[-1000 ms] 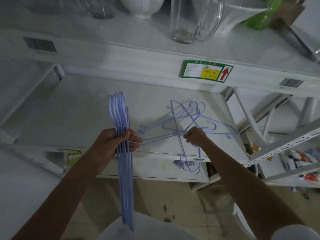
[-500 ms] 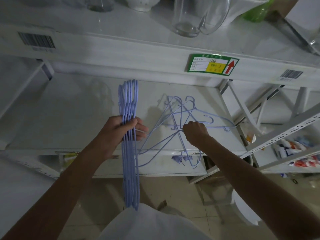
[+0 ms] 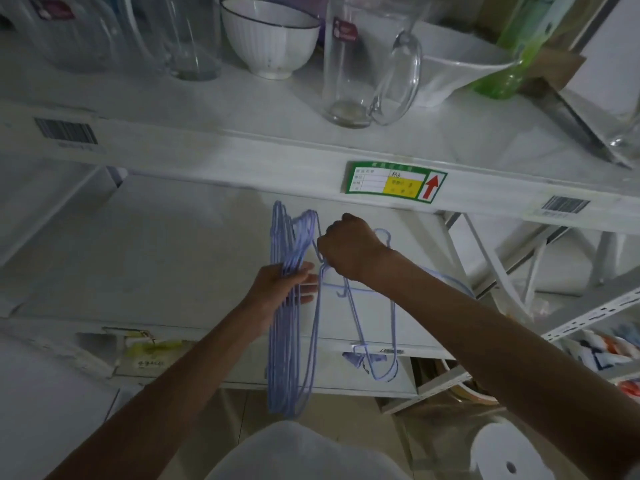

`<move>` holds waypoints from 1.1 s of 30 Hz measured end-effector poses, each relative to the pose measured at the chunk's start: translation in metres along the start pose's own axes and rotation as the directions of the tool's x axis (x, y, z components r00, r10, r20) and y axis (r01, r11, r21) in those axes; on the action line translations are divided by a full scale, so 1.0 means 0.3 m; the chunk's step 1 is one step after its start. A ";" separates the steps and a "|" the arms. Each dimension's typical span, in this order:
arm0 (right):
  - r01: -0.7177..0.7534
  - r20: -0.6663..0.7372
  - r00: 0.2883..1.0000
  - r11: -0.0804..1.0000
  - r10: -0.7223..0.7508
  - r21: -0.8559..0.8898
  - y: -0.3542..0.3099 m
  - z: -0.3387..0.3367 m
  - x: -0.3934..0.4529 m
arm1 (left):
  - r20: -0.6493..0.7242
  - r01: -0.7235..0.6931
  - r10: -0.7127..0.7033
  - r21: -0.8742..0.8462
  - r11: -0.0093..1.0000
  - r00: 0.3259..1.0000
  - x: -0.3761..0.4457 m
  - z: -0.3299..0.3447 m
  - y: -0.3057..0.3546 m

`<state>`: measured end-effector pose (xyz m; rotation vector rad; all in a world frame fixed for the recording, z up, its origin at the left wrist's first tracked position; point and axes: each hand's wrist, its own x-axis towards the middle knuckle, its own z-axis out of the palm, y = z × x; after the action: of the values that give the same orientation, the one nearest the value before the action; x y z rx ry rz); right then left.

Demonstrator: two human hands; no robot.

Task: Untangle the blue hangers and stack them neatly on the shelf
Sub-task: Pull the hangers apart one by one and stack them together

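Note:
My left hand (image 3: 280, 287) grips a bunch of several blue wire hangers (image 3: 284, 358), held upright in front of the white middle shelf (image 3: 156, 271); their lower ends hang past the shelf's front edge. My right hand (image 3: 348, 245) is closed on one blue hanger (image 3: 317, 306), lifted against the right side of the bunch. A few more blue hangers (image 3: 377, 327) lie tangled on the shelf under my right forearm, one hooked over the front edge.
The upper shelf (image 3: 242, 157) carries a glass jug (image 3: 360, 64), a white bowl (image 3: 270, 36), more glassware and a green bottle (image 3: 509, 64). A green price label (image 3: 394, 181) sits on its edge. A white roll (image 3: 505, 455) stands on the floor at lower right.
My right hand has lifted one hanger out of the tangle and carried it up and left to the bunch. My left hand and the bunch have shifted right; the view tilted upward.

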<state>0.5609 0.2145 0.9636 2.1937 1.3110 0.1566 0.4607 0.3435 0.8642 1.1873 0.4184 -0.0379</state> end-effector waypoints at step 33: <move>-0.503 0.459 0.857 -0.579 -0.236 0.642 -0.222 0.284 -0.030 | 0.090 0.120 -0.107 -0.155 0.981 0.990 0.089 -0.078 0.017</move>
<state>0.5370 0.1952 0.8594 3.2999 0.2715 -2.5876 0.4797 0.3715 0.8526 0.9994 0.4094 -0.1481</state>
